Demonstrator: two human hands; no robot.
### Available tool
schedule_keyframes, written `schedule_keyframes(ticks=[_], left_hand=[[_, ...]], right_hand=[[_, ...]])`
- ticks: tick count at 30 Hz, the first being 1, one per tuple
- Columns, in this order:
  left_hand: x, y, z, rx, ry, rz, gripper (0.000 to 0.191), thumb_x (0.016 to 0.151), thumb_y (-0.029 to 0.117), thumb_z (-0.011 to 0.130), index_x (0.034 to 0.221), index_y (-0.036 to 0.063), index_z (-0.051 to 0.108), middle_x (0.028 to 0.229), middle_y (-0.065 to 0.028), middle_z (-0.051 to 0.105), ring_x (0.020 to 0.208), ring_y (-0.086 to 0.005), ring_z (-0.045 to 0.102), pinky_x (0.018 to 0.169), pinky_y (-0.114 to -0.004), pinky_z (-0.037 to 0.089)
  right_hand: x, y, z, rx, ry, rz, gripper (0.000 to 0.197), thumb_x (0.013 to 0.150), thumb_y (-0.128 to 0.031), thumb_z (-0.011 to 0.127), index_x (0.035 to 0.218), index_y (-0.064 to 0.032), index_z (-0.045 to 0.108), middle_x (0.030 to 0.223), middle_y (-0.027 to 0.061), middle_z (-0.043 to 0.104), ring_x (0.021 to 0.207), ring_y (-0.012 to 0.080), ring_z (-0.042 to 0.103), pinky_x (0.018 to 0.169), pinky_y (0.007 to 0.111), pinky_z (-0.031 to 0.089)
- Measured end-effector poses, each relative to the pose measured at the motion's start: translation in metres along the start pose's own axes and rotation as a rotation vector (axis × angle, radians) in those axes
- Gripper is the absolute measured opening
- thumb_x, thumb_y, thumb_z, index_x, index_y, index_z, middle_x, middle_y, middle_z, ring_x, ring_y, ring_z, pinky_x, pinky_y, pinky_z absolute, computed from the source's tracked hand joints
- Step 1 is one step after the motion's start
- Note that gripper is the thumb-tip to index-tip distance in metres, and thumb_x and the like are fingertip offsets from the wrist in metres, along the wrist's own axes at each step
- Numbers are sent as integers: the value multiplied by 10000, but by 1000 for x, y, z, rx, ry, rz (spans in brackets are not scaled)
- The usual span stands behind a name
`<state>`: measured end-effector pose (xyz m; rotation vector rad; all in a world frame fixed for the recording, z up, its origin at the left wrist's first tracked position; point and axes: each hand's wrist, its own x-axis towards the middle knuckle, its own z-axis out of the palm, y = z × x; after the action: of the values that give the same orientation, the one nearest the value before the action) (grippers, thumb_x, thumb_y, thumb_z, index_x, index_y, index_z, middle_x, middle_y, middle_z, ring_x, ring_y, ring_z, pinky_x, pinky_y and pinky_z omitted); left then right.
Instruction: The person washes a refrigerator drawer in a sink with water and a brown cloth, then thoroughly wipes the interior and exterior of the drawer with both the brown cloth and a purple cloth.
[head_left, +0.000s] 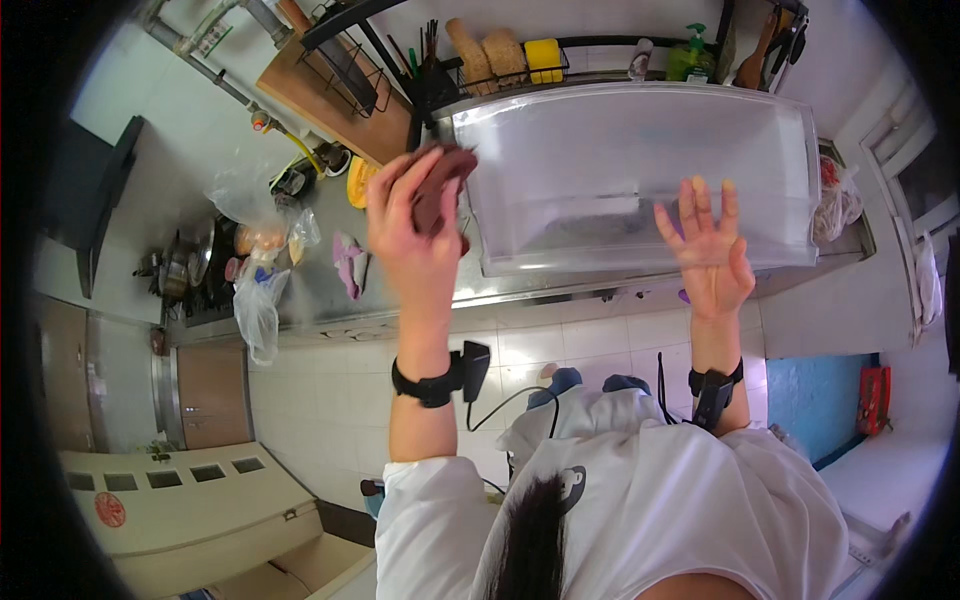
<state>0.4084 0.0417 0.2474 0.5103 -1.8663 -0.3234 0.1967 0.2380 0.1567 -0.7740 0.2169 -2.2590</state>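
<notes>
A dark reddish-brown cloth, bunched up, is gripped in my left hand above the steel counter, just off the left end of a large clear plastic refrigerator drawer. My right hand has its fingers spread and holds nothing; it is at the drawer's near wall on the right, and whether it touches the plastic I cannot tell. The drawer lies across the sink end of the counter. A purple and grey cloth rests on the counter left of my left hand.
Plastic bags of food lie on the counter's left, near pots. A cut pumpkin piece sits by a wooden board. Behind the drawer are a rack with a yellow sponge and a green soap bottle. Another filled bag lies right.
</notes>
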Motion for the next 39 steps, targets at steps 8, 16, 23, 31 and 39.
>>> schedule_keyframes(ticks=[8,16,23,31,39], left_hand=[[-25,23,34,-50,-227,289,310,617,-44,720,888,79,636,925,-47,593,856,-280,533,721,-358,464],[-32,26,-6,-40,-232,99,262,663,-38,719,904,48,660,956,-91,632,893,-249,604,779,-325,482],[-30,14,-3,-249,129,-201,174,828,22,647,997,-9,622,1001,-65,616,896,-169,595,791,-287,476],[-97,8,0,-1118,371,-1065,406,934,344,512,1202,39,519,1084,-85,611,898,-204,617,705,-301,499],[-79,53,70,-1960,78,-1015,484,933,368,469,1291,43,443,1264,-130,496,1145,-264,499,984,-415,409]], right_hand=[[-4,-3,-7,10,-46,-7,688,818,-262,642,1409,-172,301,1431,156,341,1380,301,217,1102,596,103],[-6,-14,-13,47,-83,-42,687,817,-233,642,1409,-171,300,1427,153,339,1381,294,220,1100,602,90],[-8,-8,-6,93,-121,-13,672,824,-210,637,1406,-178,302,1430,153,331,1380,290,222,1102,607,72],[-4,-5,4,185,5,-70,685,811,-202,657,1405,-191,316,1446,125,319,1388,263,207,1115,591,43],[-14,9,16,239,73,30,695,798,-187,672,1400,-190,326,1443,113,330,1390,246,206,1124,572,38]])
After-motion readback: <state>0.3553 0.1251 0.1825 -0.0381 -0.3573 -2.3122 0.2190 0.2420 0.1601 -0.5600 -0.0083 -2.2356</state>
